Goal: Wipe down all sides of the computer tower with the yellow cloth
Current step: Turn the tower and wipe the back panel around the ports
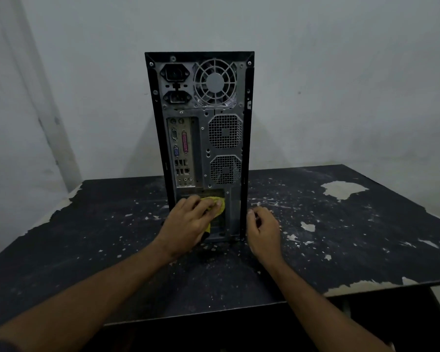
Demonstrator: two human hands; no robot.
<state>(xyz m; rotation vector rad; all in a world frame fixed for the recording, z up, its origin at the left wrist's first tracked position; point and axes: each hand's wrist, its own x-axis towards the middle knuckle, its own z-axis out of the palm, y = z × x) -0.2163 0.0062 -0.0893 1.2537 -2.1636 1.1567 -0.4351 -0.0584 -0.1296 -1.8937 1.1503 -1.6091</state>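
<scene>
The black computer tower [203, 138] stands upright in the middle of the table, its grey rear panel with fan grilles and ports facing me. My left hand [186, 222] presses the yellow cloth [217, 203] flat against the bottom of that rear panel; most of the cloth is hidden under my fingers. My right hand [263, 231] rests against the tower's lower right edge, fingers curled, holding nothing I can see.
The table [341, 237] has a worn black top with pale chipped patches and flecks. A grey wall stands close behind the tower. The table's front edge runs just below my forearms.
</scene>
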